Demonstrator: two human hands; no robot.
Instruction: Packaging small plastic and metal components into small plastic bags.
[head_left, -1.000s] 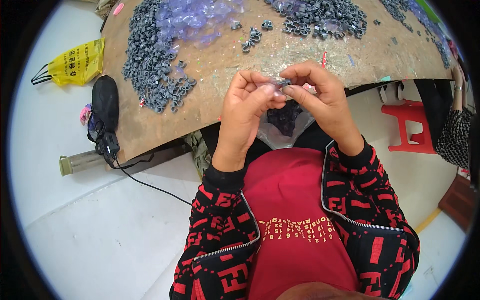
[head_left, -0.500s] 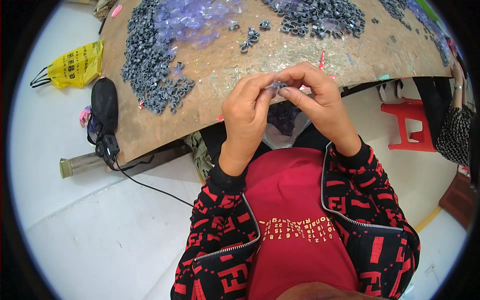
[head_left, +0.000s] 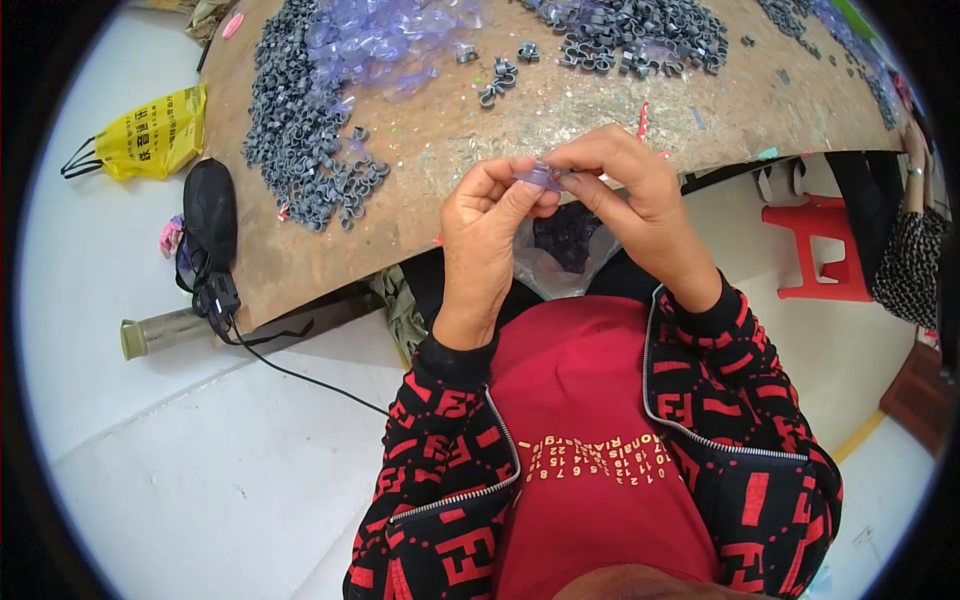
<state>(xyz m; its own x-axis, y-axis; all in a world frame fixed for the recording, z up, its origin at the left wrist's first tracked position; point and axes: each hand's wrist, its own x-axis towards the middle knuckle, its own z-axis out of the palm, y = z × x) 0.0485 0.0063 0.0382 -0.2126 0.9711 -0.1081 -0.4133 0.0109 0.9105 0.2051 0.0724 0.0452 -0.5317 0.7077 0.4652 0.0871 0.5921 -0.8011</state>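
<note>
Near the centre of the frame, just beyond the near edge of the brown work table (head_left: 275, 285), the person's two bare hands meet over a small clear purple plastic piece (head_left: 538, 176). The left hand (head_left: 482, 225) pinches it between thumb and forefinger, the other fingers curled behind. The right hand (head_left: 632, 195) comes in from the right, its thumb and index fingertip drawn close at the piece's right side — whether they grip the piece itself or a smaller part cannot be told, since the fingers cover that spot.

Below the hands, a translucent plastic bag (head_left: 548, 276) sits open with dark contents. On the table at the upper left, a heap of grey clips (head_left: 285, 115) lies against a pile of clear purple pieces (head_left: 385, 45); a second heap of grey clips (head_left: 645, 40) spreads across the top centre, with a few loose clips (head_left: 497, 82) between. A red strip (head_left: 643, 120) lies above the right hand.

At the left of the frame are a yellow bag (head_left: 155, 135) and a black pouch (head_left: 210, 210); at the right — a red stool (head_left: 820, 235), with another person's forearm (head_left: 914, 190) beside it.
</note>
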